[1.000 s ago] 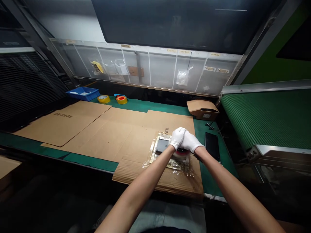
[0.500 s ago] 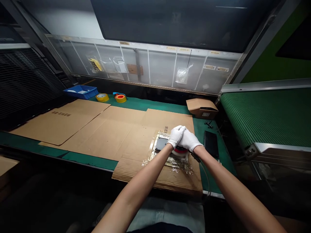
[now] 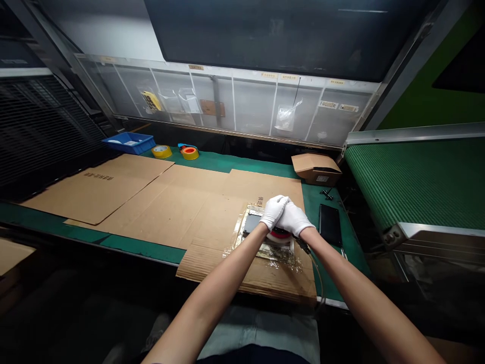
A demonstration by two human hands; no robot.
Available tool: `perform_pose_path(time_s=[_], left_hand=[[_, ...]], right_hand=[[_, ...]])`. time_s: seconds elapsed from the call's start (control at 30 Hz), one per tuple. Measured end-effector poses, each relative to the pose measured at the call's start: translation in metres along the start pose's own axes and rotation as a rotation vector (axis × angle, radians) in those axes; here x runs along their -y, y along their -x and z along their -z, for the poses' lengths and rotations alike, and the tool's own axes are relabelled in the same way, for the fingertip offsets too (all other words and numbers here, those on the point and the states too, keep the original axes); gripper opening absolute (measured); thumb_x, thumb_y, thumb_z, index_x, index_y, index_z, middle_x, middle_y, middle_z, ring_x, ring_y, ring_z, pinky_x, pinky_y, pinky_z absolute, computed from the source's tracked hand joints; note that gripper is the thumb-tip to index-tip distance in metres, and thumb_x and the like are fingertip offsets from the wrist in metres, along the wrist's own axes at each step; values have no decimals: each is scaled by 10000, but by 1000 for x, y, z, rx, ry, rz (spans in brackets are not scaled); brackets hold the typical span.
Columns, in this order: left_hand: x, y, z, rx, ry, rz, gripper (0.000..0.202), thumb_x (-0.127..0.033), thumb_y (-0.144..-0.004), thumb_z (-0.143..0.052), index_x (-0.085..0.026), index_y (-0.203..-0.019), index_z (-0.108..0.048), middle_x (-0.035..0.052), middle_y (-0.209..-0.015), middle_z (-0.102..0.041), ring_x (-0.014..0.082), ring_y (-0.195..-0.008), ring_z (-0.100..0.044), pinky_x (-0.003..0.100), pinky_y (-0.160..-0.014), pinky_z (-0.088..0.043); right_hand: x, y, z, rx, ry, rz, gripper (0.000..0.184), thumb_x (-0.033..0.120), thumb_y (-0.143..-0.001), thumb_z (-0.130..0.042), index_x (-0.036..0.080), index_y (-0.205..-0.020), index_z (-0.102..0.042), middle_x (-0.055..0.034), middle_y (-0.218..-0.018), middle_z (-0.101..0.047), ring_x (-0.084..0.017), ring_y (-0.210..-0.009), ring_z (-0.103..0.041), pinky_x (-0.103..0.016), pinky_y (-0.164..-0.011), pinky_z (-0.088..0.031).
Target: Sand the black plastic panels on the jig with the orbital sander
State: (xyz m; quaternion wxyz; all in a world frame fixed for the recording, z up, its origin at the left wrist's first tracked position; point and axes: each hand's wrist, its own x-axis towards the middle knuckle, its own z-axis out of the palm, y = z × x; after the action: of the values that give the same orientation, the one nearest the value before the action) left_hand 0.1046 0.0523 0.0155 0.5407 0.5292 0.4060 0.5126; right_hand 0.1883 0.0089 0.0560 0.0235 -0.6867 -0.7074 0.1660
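Observation:
Both my hands wear white gloves and meet over a round red and white tool (image 3: pixel 279 236). My left hand (image 3: pixel 273 211) is curled over its top from the left. My right hand (image 3: pixel 294 219) wraps it from the right, fingers overlapping the left hand. The tool presses down on a dark flat panel (image 3: pixel 251 224) that lies inside a clear plastic bag (image 3: pixel 248 241) on a sheet of cardboard (image 3: pixel 212 222). A thin hose (image 3: pixel 317 275) runs from the tool toward me.
A black flat device (image 3: pixel 330 224) lies right of my hands on the green mat. A small cardboard box (image 3: pixel 317 169) stands behind it. Two tape rolls (image 3: pixel 175 151) and a blue tray (image 3: pixel 129 142) sit at the back left. A green conveyor (image 3: pixel 417 179) runs along the right.
My hands and the tool have shifted slightly farther from me across the bagged panel. The grip is unchanged.

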Motion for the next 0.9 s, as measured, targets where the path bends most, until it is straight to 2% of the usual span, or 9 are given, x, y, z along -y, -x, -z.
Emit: perform_pose_path(time_s=[0.1,0.17,0.23,0.33,0.43,0.6,0.73,0.8,0.9], left_hand=[[-10,14,14,-134,114,21,230,-224,-975,-513,-141,-905,-716,151,-1013,-764,227,-963,-673,408,-1008,-509],[-12,45,26,-271,182,28,300,-270,-1034,-409,-127,-1076,-670,153,-1160,-731,198,-1037,-655,379,-1037,-503],[-7,92,32,-351,229,57,314,-329,-1044,-414,-135,-1127,-646,134,-1178,-716,188,-1034,-655,362,-1021,-516],[10,163,21,-304,288,181,316,-370,-987,-518,-113,-1012,-699,128,-986,-744,210,-855,-686,382,-859,-575],[28,202,-2,-180,337,321,287,-355,-960,-549,-126,-975,-721,112,-937,-755,214,-822,-698,395,-855,-582],[37,209,-17,16,318,428,300,-284,-934,-553,-118,-1114,-726,138,-1102,-763,245,-1010,-723,425,-994,-566],[36,207,-28,83,282,420,541,-325,-896,-674,-112,-1389,-610,168,-1281,-718,280,-1208,-673,447,-1118,-494],[34,203,-40,170,345,432,534,-370,-900,-680,-124,-1369,-605,139,-1157,-737,267,-1081,-707,457,-1043,-530],[29,193,-64,227,502,507,355,-391,-923,-634,-130,-1163,-638,59,-873,-702,207,-788,-696,422,-868,-572]], right_hand=[[-4,0,-2,-53,-9,3,507,373,-845,-692,194,-1317,-648,-163,-1158,-733,-313,-994,-742,-330,-793,-522],[-9,0,-4,-85,-1,-3,474,411,-845,-676,223,-1279,-670,-153,-1111,-735,-300,-942,-738,-323,-760,-503],[-14,0,-6,-101,16,-5,478,442,-845,-667,233,-1275,-674,-149,-1102,-737,-286,-924,-729,-313,-741,-485],[-17,0,-5,-114,39,-3,468,468,-838,-652,245,-1249,-678,-135,-1092,-741,-272,-900,-715,-301,-705,-456],[-15,4,-2,-110,53,-17,451,465,-818,-643,252,-1215,-677,-119,-1054,-740,-258,-860,-696,-294,-678,-441],[-9,15,1,-76,11,-21,394,436,-769,-666,265,-1123,-679,-67,-938,-735,-227,-796,-668,-273,-648,-432],[-7,17,1,-78,16,-4,382,413,-755,-671,256,-1104,-673,-60,-924,-734,-215,-784,-661,-267,-645,-424],[-5,15,0,-70,39,-20,378,421,-759,-670,251,-1096,-668,-71,-932,-734,-220,-778,-661,-272,-640,-421],[0,7,-1,-52,81,-86,356,424,-783,-644,245,-1091,-666,-106,-980,-738,-247,-809,-681,-289,-645,-422]])
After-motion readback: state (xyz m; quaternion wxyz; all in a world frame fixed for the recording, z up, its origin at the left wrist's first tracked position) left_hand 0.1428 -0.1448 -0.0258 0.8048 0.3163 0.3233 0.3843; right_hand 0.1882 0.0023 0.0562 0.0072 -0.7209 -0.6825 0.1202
